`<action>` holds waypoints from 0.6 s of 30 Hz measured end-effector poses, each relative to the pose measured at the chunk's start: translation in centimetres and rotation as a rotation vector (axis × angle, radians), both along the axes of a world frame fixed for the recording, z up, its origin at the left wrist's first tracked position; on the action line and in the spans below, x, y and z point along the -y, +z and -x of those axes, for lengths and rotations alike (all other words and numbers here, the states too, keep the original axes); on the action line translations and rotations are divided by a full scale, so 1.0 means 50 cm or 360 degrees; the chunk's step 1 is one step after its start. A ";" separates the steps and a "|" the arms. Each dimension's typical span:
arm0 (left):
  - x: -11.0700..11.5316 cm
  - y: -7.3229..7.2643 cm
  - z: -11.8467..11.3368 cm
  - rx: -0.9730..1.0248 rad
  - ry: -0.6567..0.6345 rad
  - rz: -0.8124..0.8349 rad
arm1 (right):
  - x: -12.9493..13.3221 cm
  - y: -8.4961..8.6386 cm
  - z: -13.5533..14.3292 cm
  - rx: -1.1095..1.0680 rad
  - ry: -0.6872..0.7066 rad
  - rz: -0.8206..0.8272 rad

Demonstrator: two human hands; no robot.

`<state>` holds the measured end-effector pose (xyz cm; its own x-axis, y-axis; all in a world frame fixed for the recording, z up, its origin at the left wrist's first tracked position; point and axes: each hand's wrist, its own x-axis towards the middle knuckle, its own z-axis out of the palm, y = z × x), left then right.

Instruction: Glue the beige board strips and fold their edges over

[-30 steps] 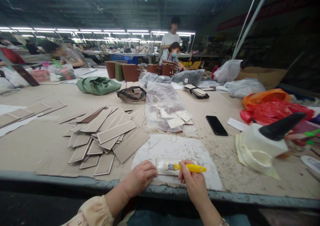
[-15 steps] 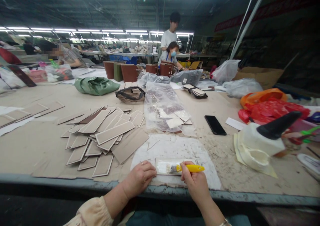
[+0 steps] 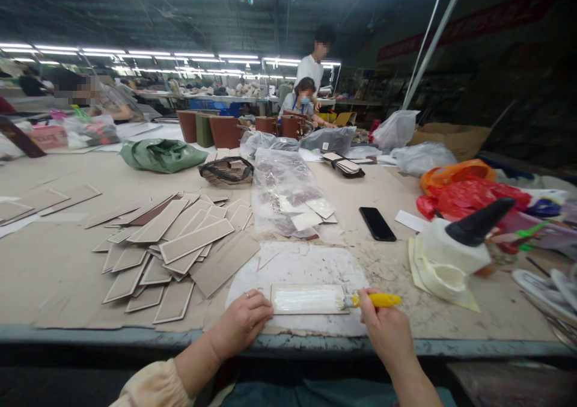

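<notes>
Rightward along the panel go the brush (image 3: pixel 383 300) and right hand (image 3: pixel 388 329) compared with the earlier frame: bristles that were near the middle of the piece are now at its right end. The whole view has shifted a little too.

The step in hand looks like brushing a white coating, probably glue, over the upper face of the rectangular panel (image 3: pixel 306 299). The next move calls for light, even pressure at that right end, so the coating reaches the edge without piling up or running over, while the panel is kept from sliding.

Thin and flat, the panel lies lengthwise on a stained white sheet (image 3: pixel 320 263) near the front edge of the worktable (image 3: pixel 383 190). Glossy white streaks run along most of its length, with a narrow darker border showing around them and a thicker patch by the bristles.

The right hand pinches the yellow handle between thumb and fingers. The left hand (image 3: pixel 243 320) has its fingers close together, tips at the panel's left end; whether they grip it or merely steady it, I cannot tell. Beyond it, to the left, lies a loose pile of similar uncoated panels (image 3: pixel 196 241).
</notes>
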<state>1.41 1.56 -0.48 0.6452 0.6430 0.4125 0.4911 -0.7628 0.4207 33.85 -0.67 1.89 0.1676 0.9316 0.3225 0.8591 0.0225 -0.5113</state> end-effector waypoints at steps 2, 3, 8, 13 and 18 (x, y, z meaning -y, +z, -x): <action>-0.001 0.001 -0.001 -0.0007 -0.0003 0.0000 | 0.001 0.006 -0.005 0.0080 -0.0005 -0.0038; -0.001 0.001 -0.001 -0.0008 -0.0003 -0.0002 | 0.003 0.011 -0.005 0.0100 -0.0020 -0.0053; 0.000 0.003 -0.001 -0.0014 -0.0004 0.0010 | 0.011 0.033 0.009 -0.0167 -0.0143 -0.0022; 0.002 0.004 0.001 -0.0064 0.0003 0.0045 | 0.004 0.033 0.021 -0.0237 -0.0079 0.0070; 0.001 0.016 -0.003 -0.0089 0.0011 0.0061 | 0.007 0.044 0.018 -0.0243 -0.0205 0.0017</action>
<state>1.54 1.51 0.32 0.6621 0.6621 0.3511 0.5198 -0.7432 0.4212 32.96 -1.02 4.08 0.3317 0.9025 0.2746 0.7670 -0.0886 -0.6355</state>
